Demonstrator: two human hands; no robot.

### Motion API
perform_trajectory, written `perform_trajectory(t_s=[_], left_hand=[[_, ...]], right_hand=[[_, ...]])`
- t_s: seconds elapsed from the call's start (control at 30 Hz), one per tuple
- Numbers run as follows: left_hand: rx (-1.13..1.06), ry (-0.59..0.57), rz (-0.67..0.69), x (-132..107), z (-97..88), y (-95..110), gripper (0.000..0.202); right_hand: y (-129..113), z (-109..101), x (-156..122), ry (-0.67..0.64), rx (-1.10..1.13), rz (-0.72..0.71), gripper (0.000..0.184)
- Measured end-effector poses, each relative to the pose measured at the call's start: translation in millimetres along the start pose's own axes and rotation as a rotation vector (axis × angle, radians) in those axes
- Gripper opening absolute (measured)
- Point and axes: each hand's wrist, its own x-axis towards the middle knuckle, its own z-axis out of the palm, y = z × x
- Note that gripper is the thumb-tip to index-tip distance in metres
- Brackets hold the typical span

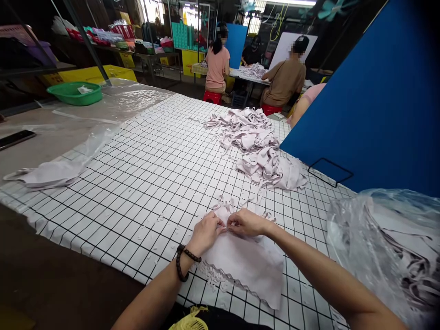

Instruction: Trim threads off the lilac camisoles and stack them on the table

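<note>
A pale lilac fabric piece (247, 266) with a lace-trimmed edge lies on the grid-patterned tablecloth (151, 183) in front of me. My left hand (205, 233), with a dark bead bracelet on the wrist, pinches the fabric's upper edge. My right hand (245, 223) pinches the same edge right beside it, fingertips almost touching the left. Both hands are closed on the cloth. Thin straps of the fabric curl just beyond my fingers.
A heap of the same lilac pieces (256, 146) lies farther back. A clear plastic bag (388, 247) with more pieces sits at right, below a blue board (371, 110). One folded piece (48, 175), a phone (15, 138) and a green basin (74, 93) are at left. Several people sit at a far table.
</note>
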Motion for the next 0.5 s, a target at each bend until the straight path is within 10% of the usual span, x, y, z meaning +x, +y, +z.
perform_trajectory(t_s=[0.5], left_hand=[[0.016,0.030,0.008,1.1,7.1,-4.2,0.011]], right_hand=[[-9.7,-5.8,3.0,-0.046,-0.169,-0.053,0.019]])
